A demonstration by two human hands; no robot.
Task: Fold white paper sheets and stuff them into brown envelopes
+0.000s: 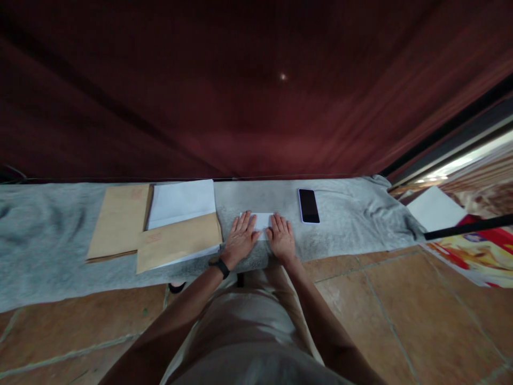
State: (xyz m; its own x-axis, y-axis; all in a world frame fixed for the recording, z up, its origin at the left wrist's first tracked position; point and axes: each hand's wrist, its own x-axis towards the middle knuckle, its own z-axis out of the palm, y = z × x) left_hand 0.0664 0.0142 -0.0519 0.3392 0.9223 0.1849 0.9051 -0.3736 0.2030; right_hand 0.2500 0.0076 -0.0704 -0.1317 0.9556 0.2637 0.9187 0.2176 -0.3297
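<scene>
A small piece of white paper (263, 221), perhaps folded, lies on the grey cloth in front of me. My left hand (240, 238) rests flat on its left end, fingers stretched forward and thumb pointing inward. On the right end lies my right hand (282, 239), also flat with its fingers out. Both palms face down, so the paper's ends are hidden under them. Left of my hands, a brown envelope (180, 238) lies over a stack of white paper sheets (184, 200). Farther left is a pile of brown envelopes (120, 222).
A phone (309, 206) with a dark screen lies right of my hands on the grey cloth (352, 214). A dark red surface (240, 107) rises behind. At far right are a white sheet (436, 208), a dark bar (468, 226) and a colourful printed package (476, 254). Tiled floor (393, 305) shows below.
</scene>
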